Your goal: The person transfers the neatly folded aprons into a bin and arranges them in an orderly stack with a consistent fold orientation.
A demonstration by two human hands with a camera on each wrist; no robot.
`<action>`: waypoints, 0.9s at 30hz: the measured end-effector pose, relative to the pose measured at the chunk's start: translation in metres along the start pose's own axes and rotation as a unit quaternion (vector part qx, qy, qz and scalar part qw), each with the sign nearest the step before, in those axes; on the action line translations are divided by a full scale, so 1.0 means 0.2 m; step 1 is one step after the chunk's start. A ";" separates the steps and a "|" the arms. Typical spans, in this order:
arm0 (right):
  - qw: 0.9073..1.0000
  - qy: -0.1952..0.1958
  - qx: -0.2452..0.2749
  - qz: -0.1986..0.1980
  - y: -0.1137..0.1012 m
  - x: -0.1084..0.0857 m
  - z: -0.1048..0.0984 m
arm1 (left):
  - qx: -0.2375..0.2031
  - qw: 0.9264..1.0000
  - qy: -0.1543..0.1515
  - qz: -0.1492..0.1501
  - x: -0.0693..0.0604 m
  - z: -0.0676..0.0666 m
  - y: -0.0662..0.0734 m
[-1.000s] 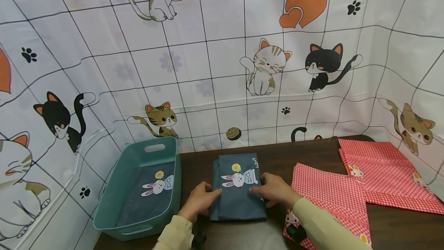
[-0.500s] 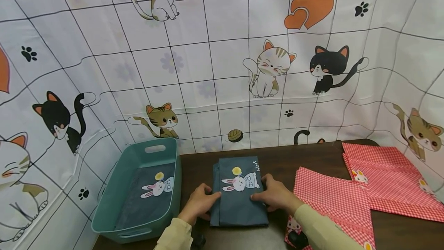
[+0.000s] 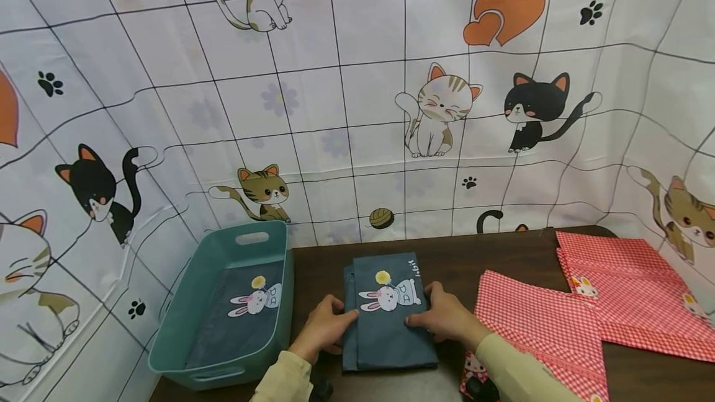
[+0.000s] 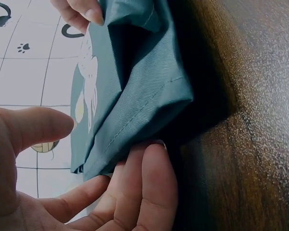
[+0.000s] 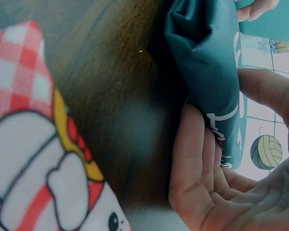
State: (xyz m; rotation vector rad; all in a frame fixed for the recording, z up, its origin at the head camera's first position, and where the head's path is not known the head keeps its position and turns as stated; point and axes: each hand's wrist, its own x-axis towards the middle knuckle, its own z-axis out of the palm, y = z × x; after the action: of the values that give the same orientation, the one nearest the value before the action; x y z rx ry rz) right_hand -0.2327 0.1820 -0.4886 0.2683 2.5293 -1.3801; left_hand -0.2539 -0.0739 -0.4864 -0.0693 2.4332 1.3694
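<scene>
A dark teal folded cloth with a rabbit and yellow flower print [image 3: 391, 334] lies on the brown table between both hands. My left hand [image 3: 326, 327] holds its left edge, fingers tucked beneath and thumb above. In the left wrist view, a loose fold gapes at the near end of the cloth [image 4: 135, 103]. My right hand [image 3: 447, 318] grips the right edge, its thumb on the top face and its fingers against the underside. Left of the cloth stands a teal plastic basket [image 3: 220, 237] holding a similar folded rabbit-print cloth [image 3: 223, 321].
Two red-and-white checked cloths lie on the right: a nearer one [image 3: 539, 321] beside my right forearm and a farther one [image 3: 631, 284] at the back, overlapping at a corner. A cat-print sheet [image 3: 357, 98] hangs behind the dark wooden table [image 3: 480, 247].
The folded rabbit-print cloth has shifted slightly toward me between my hands. Both hands keep about the same hold. The basket and checked cloths stay put, while the view turns slightly.
</scene>
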 end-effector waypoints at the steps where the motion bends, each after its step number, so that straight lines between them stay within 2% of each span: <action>1: 1.000 0.000 0.001 -0.002 0.00 0.00 0.00 | 0.000 1.000 0.001 -0.001 0.00 0.00 0.00; 10: 1.000 0.015 -0.002 -0.016 0.02 -0.01 0.01 | -0.007 1.000 0.017 -0.001 0.00 0.02 0.00; 20: 0.998 0.021 -0.051 -0.020 0.02 -0.01 0.01 | -0.013 1.000 0.023 -0.001 -0.01 0.04 -0.02; 27: 0.997 0.029 -0.061 -0.023 0.03 -0.01 0.01 | -0.005 0.999 0.033 -0.004 -0.01 0.05 -0.02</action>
State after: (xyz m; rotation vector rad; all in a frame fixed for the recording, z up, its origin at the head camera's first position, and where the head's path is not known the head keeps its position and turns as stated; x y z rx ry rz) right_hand -0.2294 0.1841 -0.4935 0.2303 2.6705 -1.2453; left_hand -0.2484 -0.0678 -0.4934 -0.1284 2.4764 1.3976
